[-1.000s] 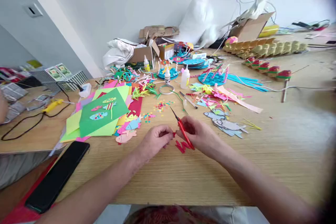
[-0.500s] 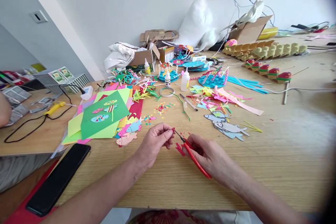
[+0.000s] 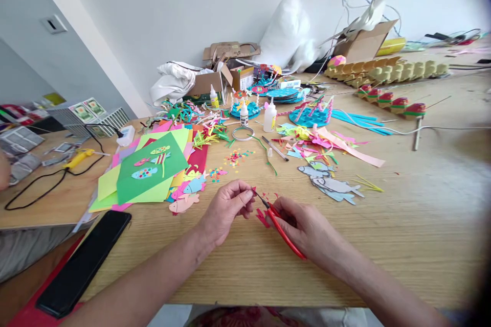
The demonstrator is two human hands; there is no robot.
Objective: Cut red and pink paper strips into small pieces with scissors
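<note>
Between the thumb and fingers of my left hand [image 3: 232,207] is pinched a tiny piece of red paper [image 3: 253,189]. My right hand [image 3: 303,222] grips red-handled scissors [image 3: 284,232], their dark tips touching or very near that piece. Below the blades lie red paper scraps [image 3: 262,218] on the wooden table [image 3: 230,276]. Small colourful paper dots [image 3: 238,157] are scattered beyond my left hand. Cut-out paper fish [image 3: 184,203] lie left of it, and grey-blue paper fish [image 3: 333,186] lie beyond my right hand.
A green sheet [image 3: 130,184] with decorated fish tops a coloured paper stack at left, near a black phone [image 3: 84,263]. Glue bottles [image 3: 270,116], paper strips [image 3: 326,140] and a ring [image 3: 243,134] stand or lie farther back. Egg-carton pieces [image 3: 410,74] are at back right.
The scissors' handles have swung slightly left, and the blades look a little more closed at the red paper. My left hand stays almost still.
</note>
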